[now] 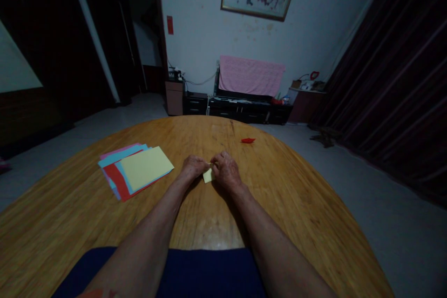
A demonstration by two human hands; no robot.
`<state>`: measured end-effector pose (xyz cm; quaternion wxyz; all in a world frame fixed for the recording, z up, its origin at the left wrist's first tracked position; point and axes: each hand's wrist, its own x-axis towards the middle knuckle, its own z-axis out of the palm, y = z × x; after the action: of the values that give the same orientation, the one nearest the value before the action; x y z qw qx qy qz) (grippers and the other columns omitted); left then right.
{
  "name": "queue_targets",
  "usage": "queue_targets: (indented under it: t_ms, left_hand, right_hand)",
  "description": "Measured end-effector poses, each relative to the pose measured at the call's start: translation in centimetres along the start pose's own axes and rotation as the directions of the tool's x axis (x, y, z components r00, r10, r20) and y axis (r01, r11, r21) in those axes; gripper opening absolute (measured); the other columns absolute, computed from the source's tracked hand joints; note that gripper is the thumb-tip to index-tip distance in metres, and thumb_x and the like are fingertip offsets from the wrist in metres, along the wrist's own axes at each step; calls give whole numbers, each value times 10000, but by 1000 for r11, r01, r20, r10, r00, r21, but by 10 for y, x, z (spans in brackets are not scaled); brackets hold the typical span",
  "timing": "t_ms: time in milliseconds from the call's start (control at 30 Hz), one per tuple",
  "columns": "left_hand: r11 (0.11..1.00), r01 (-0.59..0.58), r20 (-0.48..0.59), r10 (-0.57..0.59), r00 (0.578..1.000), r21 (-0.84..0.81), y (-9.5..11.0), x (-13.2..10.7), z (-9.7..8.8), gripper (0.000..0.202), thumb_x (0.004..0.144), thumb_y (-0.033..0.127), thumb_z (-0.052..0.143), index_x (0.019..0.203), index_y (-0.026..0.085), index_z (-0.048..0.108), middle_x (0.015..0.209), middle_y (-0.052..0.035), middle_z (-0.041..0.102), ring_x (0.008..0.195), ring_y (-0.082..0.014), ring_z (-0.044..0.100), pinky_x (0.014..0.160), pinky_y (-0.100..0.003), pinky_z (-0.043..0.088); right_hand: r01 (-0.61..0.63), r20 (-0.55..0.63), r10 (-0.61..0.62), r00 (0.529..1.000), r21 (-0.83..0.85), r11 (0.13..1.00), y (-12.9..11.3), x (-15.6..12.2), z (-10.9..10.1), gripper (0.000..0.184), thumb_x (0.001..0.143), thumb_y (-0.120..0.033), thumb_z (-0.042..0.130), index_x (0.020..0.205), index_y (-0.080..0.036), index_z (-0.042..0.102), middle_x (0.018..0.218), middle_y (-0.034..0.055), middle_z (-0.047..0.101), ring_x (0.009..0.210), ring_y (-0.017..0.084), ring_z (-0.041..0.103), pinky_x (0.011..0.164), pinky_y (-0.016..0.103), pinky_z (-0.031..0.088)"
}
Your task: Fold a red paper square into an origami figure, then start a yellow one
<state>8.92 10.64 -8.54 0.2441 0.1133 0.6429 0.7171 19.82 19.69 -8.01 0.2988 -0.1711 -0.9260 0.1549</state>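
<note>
A small piece of folded yellow paper lies between my two hands near the middle of the table. My left hand pinches its upper left part with thumb and fingertips. From the other side my right hand grips the same paper, its fingers curled over the top edge and hiding much of it. Only the lower corner of the yellow paper shows plainly; how it is folded cannot be made out.
A fanned stack of coloured paper sheets, yellow on top, lies to the left on the round wooden table. A small red folded-paper piece sits at the far right. Beyond the table stands a low black cabinet.
</note>
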Motion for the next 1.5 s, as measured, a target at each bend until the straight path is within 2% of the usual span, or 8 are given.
queue_targets:
  t_ms: [133, 533, 767, 867, 967, 1100, 1233, 1500]
  left_hand:
    - [960, -41, 43, 30, 999, 277, 8, -2, 1, 322, 525, -64, 667, 361, 188, 552, 320, 39, 375, 420, -110, 418, 439, -202, 227]
    - [919, -223, 68, 213, 975, 324, 10, -10, -7, 278, 484, -61, 629, 412, 203, 576, 500, -7, 521, 722, -185, 572, 620, -204, 383]
    - [881, -295, 110, 274, 955, 370, 4, -22, -12, 296, 518, 27, 671, 375, 221, 498, 546, -31, 495, 875, -258, 585, 801, -280, 440]
    - [739, -442, 248, 366, 897, 508, 3, -31, -20, 271, 556, 84, 705, 418, 220, 515, 641, -51, 555, 916, -274, 582, 898, -330, 416]
    - [446, -573, 432, 384, 816, 687, 3, -40, -26, 127, 681, 186, 672, 571, 209, 614, 818, -95, 626, 959, -288, 576, 941, -376, 386]
    - [225, -533, 470, 278, 837, 816, -3, -47, -29, 243, 839, 314, 538, 966, 187, 701, 1137, -145, 619, 1095, -292, 536, 977, -387, 359]
    - [221, -450, 390, 267, 881, 865, -11, -49, -28, 409, 880, 377, 493, 1214, 183, 628, 1354, -152, 521, 1244, -298, 448, 1042, -399, 302]
    - [211, -410, 347, 280, 895, 887, -12, -55, -26, 402, 895, 412, 484, 1235, 236, 609, 1410, -113, 497, 1292, -281, 414, 1061, -388, 277]
  right_hand:
    - [-8, 105, 7, 994, 8, 1000, 5, -3, 10, 160, 824, -115, 516, 872, -174, 658, 885, 67, 618, 847, 179, 539, 765, 282, 410]
    - [20, 112, -6, 994, -124, 992, 0, -14, 14, 188, 860, -176, 499, 955, -190, 661, 959, 86, 584, 919, 202, 522, 800, 293, 392]
    - [30, 136, -5, 991, -182, 983, -9, -19, 7, 190, 893, -220, 485, 993, -188, 643, 992, 94, 566, 952, 215, 496, 806, 308, 377]
    - [46, 149, -18, 989, -189, 981, -10, -22, 4, 187, 898, -221, 479, 1002, -186, 630, 1017, 96, 558, 962, 217, 483, 814, 312, 372]
    - [51, 170, -20, 985, -184, 982, -12, -26, 2, 194, 899, -227, 479, 1030, -185, 616, 1044, 95, 551, 968, 217, 474, 821, 316, 368]
    - [48, 192, -16, 981, -163, 985, -14, -31, -1, 217, 905, -232, 470, 1070, -188, 605, 1081, 91, 545, 969, 208, 470, 839, 318, 364]
    - [40, 183, -11, 983, -158, 987, -16, -34, -2, 223, 905, -237, 475, 1075, -192, 612, 1095, 84, 546, 976, 205, 468, 861, 318, 355]
    - [44, 158, -17, 987, -169, 985, -13, -35, 2, 248, 905, -232, 468, 1102, -201, 615, 1114, 87, 544, 992, 210, 463, 863, 321, 348]
